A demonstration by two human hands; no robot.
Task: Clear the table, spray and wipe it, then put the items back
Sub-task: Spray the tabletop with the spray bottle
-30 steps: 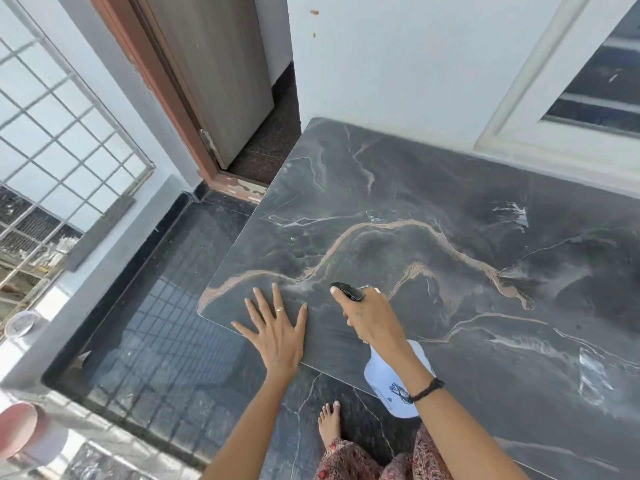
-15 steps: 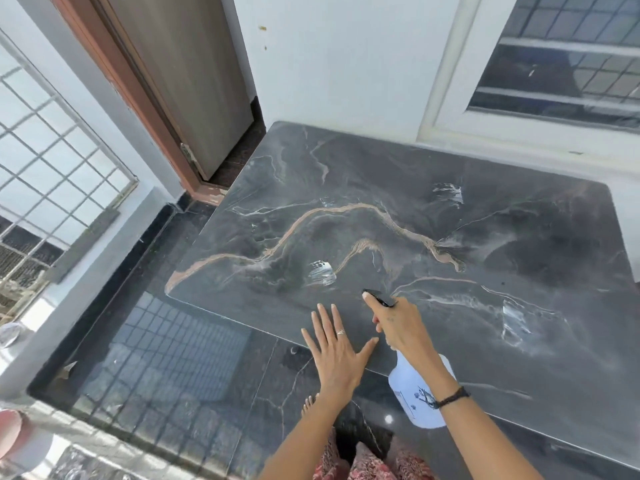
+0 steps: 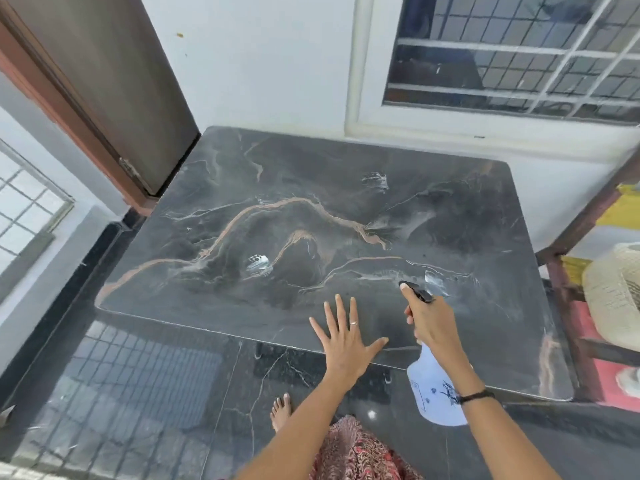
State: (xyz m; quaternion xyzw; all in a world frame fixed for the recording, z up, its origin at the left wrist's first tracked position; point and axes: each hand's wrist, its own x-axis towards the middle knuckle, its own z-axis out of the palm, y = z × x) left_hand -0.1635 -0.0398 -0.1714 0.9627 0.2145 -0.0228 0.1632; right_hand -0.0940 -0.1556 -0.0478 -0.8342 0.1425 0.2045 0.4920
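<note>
Spray bottle (image 3: 434, 393) hangs tilted at lower right in the right hand (image 3: 431, 323), whose fingers curl round its neck, nozzle aimed up-frame over the table (image 3: 346, 168). Left hand (image 3: 346, 341) lies flat, fingers spread, on the near edge.

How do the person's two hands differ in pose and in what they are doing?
The left hand lies flat with fingers spread on the marble table; the right hand grips a spray bottle. The left holds nothing; the right points the nozzle over the table. Both are at the table's near edge.
</note>
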